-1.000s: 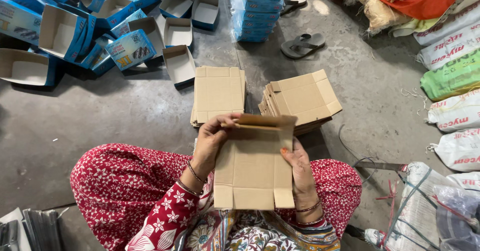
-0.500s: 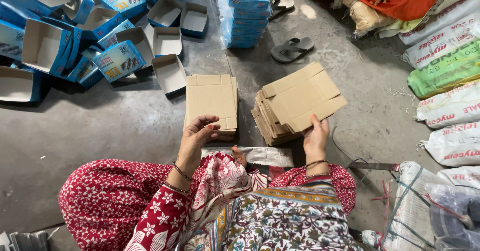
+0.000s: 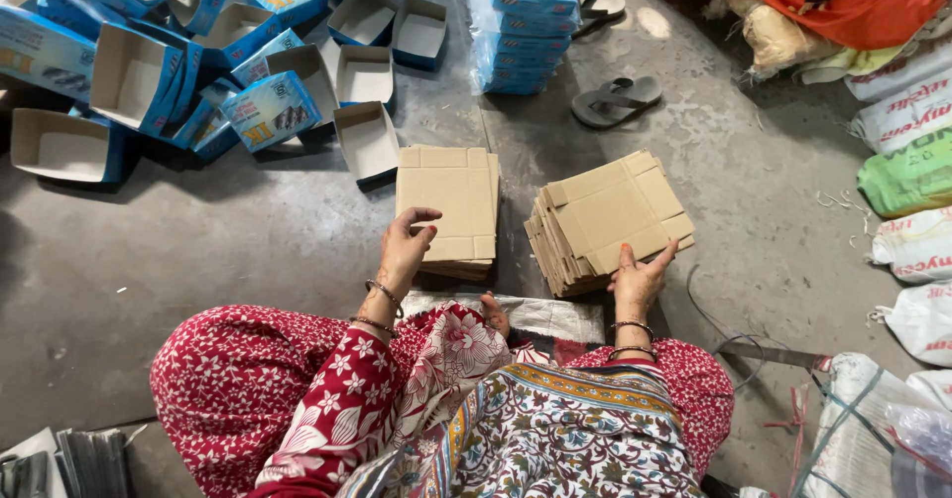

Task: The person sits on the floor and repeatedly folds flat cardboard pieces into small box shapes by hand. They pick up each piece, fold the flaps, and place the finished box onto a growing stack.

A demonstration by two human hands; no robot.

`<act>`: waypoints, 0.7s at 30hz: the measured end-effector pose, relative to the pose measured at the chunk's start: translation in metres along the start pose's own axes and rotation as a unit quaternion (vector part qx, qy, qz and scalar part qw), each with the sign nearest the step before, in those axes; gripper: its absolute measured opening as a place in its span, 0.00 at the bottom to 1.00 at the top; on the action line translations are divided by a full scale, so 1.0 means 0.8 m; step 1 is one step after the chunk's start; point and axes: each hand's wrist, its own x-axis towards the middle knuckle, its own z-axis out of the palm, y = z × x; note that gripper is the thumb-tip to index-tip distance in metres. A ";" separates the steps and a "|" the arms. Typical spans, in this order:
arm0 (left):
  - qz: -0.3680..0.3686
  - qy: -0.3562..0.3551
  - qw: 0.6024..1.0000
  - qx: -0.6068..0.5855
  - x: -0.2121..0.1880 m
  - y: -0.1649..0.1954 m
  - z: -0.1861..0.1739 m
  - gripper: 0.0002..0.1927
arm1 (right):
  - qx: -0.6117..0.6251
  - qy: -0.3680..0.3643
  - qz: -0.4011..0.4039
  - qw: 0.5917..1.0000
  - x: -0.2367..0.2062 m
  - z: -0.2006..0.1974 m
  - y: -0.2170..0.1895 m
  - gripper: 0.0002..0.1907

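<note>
Two stacks of flat brown cardboard blanks lie on the concrete floor in front of my knees. My left hand [image 3: 407, 248] rests with loosely spread fingers at the near left edge of the left stack [image 3: 448, 205], holding nothing. My right hand [image 3: 640, 278] reaches up to the near edge of the right stack [image 3: 607, 218], fingertips on the top blank. I sit cross-legged in red flowered clothing [image 3: 278, 399] with a patterned cloth over my lap.
A heap of open blue and white boxes [image 3: 178, 81] spreads at the far left. A wrapped bundle of blue boxes [image 3: 521, 27] stands behind the stacks. Grey sandals [image 3: 615, 101] lie beside it. Printed sacks [image 3: 907, 181] line the right edge.
A second ago both hands held a folded cardboard blank over my lap. That blank is out of my hands now, and both hands have gone forward to the two stacks.
</note>
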 end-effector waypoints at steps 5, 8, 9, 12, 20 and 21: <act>0.078 0.080 0.975 0.192 0.031 -0.030 -0.003 0.18 | -0.012 0.016 -0.131 0.991 -0.039 -0.026 -0.050 0.41; 0.155 0.128 0.940 0.277 0.042 -0.048 -0.003 0.23 | 0.039 -0.061 -0.248 0.966 -0.081 -0.007 -0.074 0.35; 0.150 0.128 0.939 0.282 0.044 -0.052 -0.001 0.24 | 0.014 -0.092 -0.318 0.944 -0.093 0.011 -0.078 0.29; 0.130 0.122 0.938 0.297 0.048 -0.055 0.001 0.26 | -0.110 -0.255 -0.260 0.925 -0.111 0.081 -0.075 0.23; 0.141 0.111 0.924 0.339 0.039 -0.058 0.006 0.32 | -0.131 -0.247 -0.365 0.888 -0.096 0.197 -0.044 0.37; 0.145 0.113 0.924 0.336 0.038 -0.057 0.007 0.32 | -0.133 -0.260 -0.322 0.901 -0.096 0.199 -0.043 0.37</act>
